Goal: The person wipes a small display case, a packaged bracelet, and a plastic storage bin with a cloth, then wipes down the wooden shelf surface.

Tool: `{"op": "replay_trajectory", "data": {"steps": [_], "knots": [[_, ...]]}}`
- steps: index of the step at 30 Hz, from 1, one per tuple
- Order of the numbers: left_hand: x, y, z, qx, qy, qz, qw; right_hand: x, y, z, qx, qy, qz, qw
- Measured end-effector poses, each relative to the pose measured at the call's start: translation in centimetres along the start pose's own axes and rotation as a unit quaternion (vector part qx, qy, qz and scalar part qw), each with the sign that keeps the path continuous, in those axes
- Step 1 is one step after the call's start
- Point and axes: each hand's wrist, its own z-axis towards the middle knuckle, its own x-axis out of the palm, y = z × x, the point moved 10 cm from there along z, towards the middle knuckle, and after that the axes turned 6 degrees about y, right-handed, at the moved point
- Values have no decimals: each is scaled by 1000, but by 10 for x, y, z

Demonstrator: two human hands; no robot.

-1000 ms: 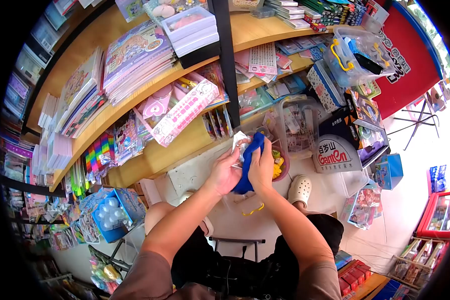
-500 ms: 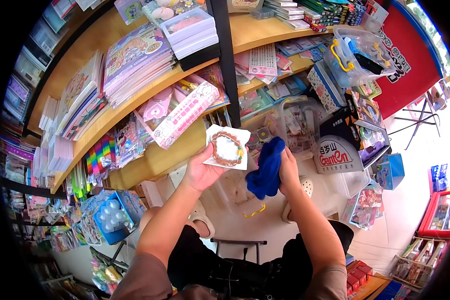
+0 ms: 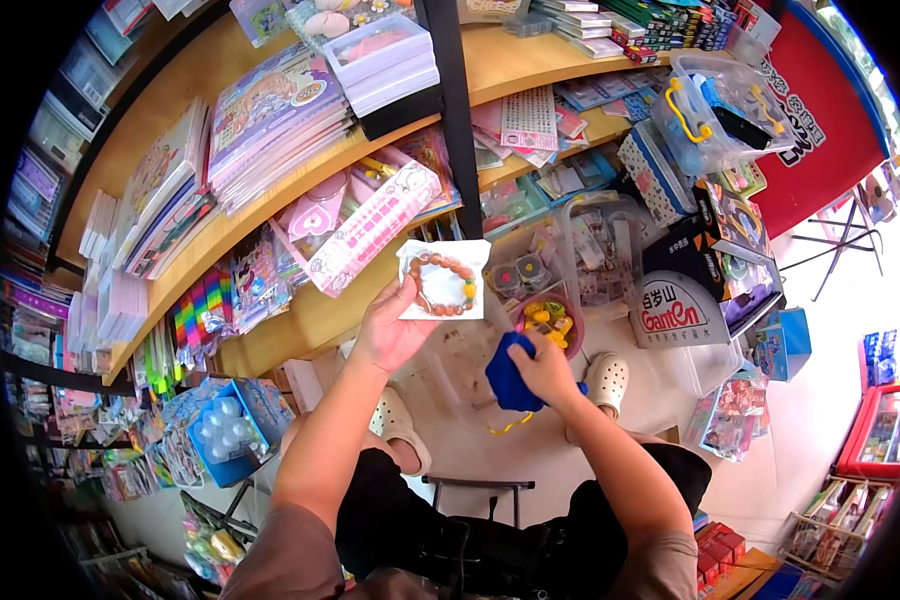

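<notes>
My left hand [image 3: 385,325] pinches a white square packet by its lower left corner. On the packet lies a beaded bracelet [image 3: 445,262] of brown beads with a few yellow and green ones, perhaps under clear wrap. My right hand [image 3: 548,368] grips a bunched dark blue cloth [image 3: 510,378], held over a clear plastic bin. Just beyond the cloth sits a pink round bowl [image 3: 576,335] with small yellow pieces in it.
Wooden shelves with stacked books [image 3: 270,125] curve along the left. A pink boxed item [image 3: 375,228] juts from the lower shelf. Ahead stand clear bins [image 3: 600,245] and a Ganten carton [image 3: 678,310]. A stool edge [image 3: 478,484] shows between my legs.
My left hand has raised the bracelet packet slightly and moved it left. My right hand has moved left and down with the blue cloth, uncovering the pink bowl.
</notes>
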Motion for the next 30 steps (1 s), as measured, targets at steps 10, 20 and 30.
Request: {"op": "replay_trajectory", "data": {"steps": [10,20,30], "knots": [[-2,18,-1,-42,-28,-16,999,-16,42,7,17,86,280,956],[-11,31,-4,-71,-57,21,996,-3,60,-4,-52,137,276,950],[0,18,-8,-21,-52,419,906,-12,48,-4,-15,80,347,934]]}}
